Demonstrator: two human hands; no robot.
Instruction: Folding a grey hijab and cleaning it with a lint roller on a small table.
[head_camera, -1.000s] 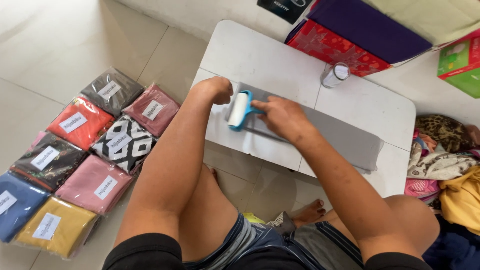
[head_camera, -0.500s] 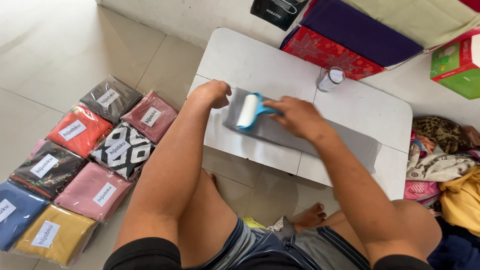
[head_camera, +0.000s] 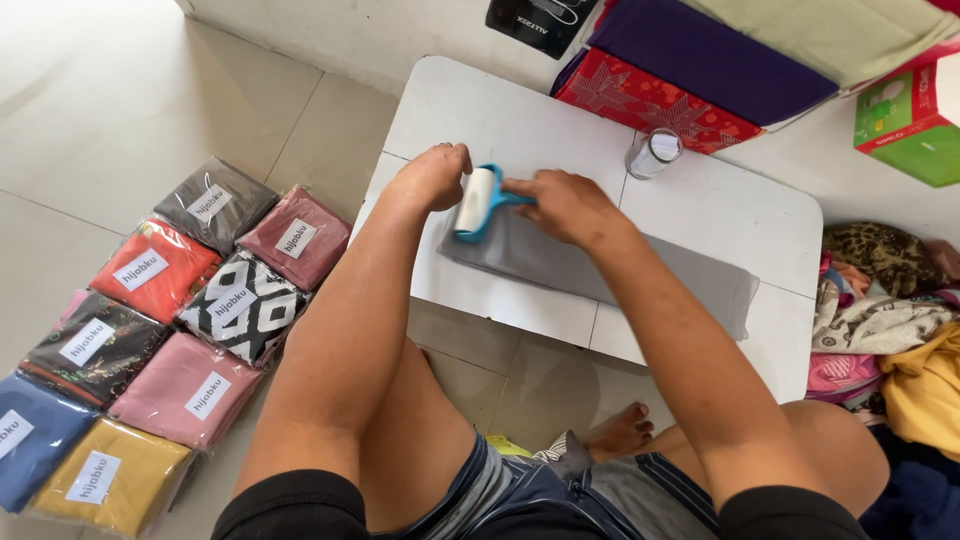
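Pale floor tiles (head_camera: 120, 90) surrounded a low white tabletop (head_camera: 520, 110) on which a folded grey cloth (head_camera: 620, 275) lay stretched from near the left edge toward the right corner, its far end hanging just over the front edge. A lint roller (head_camera: 475, 200) with a white roll and blue frame rested on the left end of the cloth. The right hand (head_camera: 560, 205) had its grip closed around the roller's blue handle, the roll pointing toward the person's left. The left hand (head_camera: 432, 175) was curled into a loose fist, pressing down at the cloth's left end just beside the roller; whether it pinched the fabric could not be told.

Behind the cloth, a small clear cup (head_camera: 652, 152) stood upright on the tabletop, near a red patterned box (head_camera: 650, 100) with a purple cloth (head_camera: 710, 55) lying over it. A green carton (head_camera: 905, 125) sat farther right. On the floor to the person's left lay rows of folded scarves in clear bags (head_camera: 180, 320), each with a white label, in grey, maroon, orange, black-and-white, pink, blue and yellow. A heap of loose clothes (head_camera: 890, 330) lay to the right of the tabletop. The person's bare knees and striped shorts (head_camera: 540, 490) filled the foreground.
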